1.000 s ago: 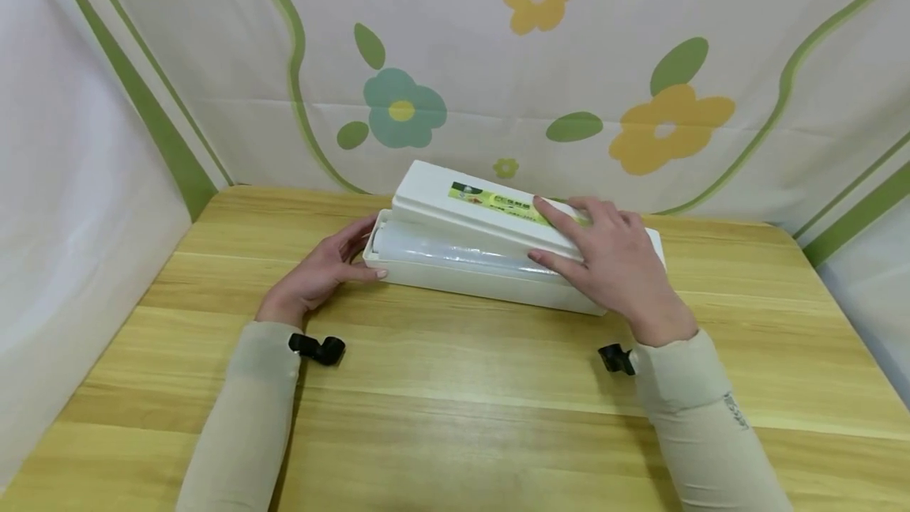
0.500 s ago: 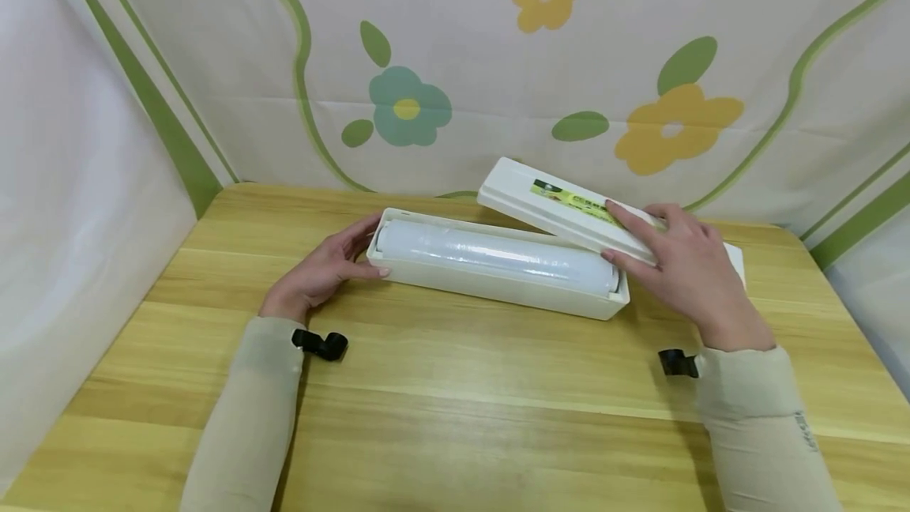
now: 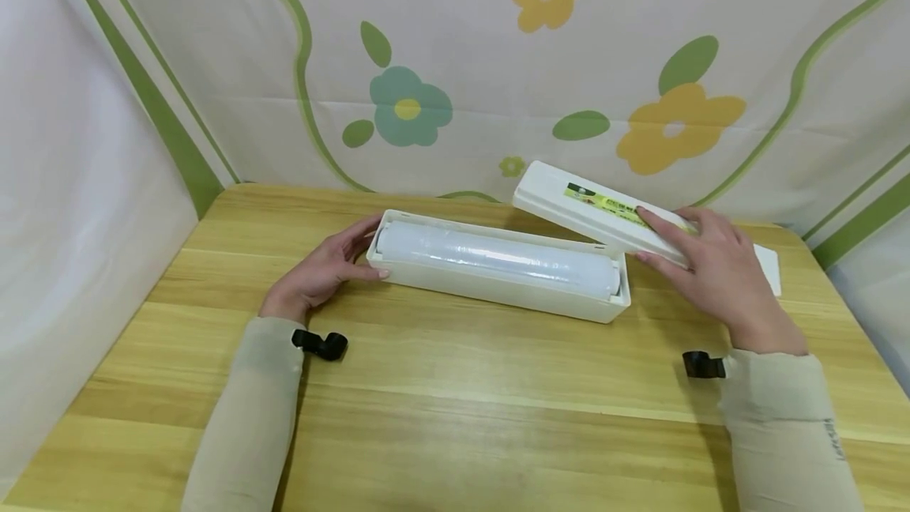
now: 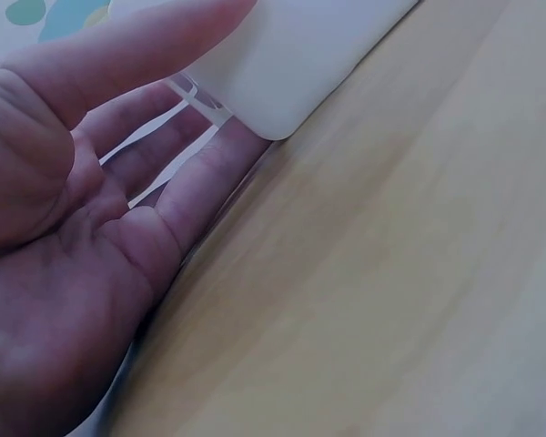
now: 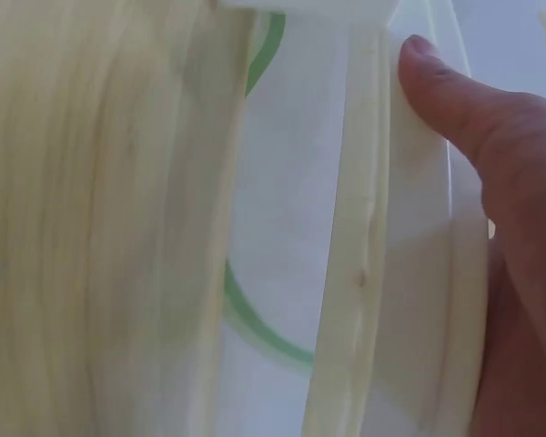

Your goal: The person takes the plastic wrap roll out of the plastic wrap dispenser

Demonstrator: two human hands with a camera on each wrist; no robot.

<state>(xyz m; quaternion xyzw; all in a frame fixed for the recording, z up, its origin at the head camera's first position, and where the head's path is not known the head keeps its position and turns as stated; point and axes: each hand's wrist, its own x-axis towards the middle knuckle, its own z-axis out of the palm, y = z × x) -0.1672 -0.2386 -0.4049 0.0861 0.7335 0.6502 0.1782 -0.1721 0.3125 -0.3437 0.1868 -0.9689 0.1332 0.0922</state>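
A long white plastic box (image 3: 490, 291) lies on the table with its top off, and a roll of cling film (image 3: 498, 254) is inside it. My left hand (image 3: 323, 271) holds the box's left end, thumb on the front wall and fingers behind; the left wrist view shows the box corner (image 4: 300, 64) between them. My right hand (image 3: 721, 267) grips the white lid (image 3: 554, 194), which has a green and yellow label (image 3: 604, 206). The lid slants behind and right of the box; whether they touch I cannot tell. In the right wrist view, the thumb (image 5: 455, 96) presses the lid's side.
The wooden table (image 3: 455, 409) reaches from the forearms back to a flowered curtain (image 3: 483, 62) close behind its far edge. White cloth (image 3: 78, 204) hangs on the left side. Black camera mounts (image 3: 323, 345) stick out from both sleeves.
The right hand has lifted the lid off the box and carried it to the right, which uncovers the whole film roll. The left hand has stayed at the box's left end.
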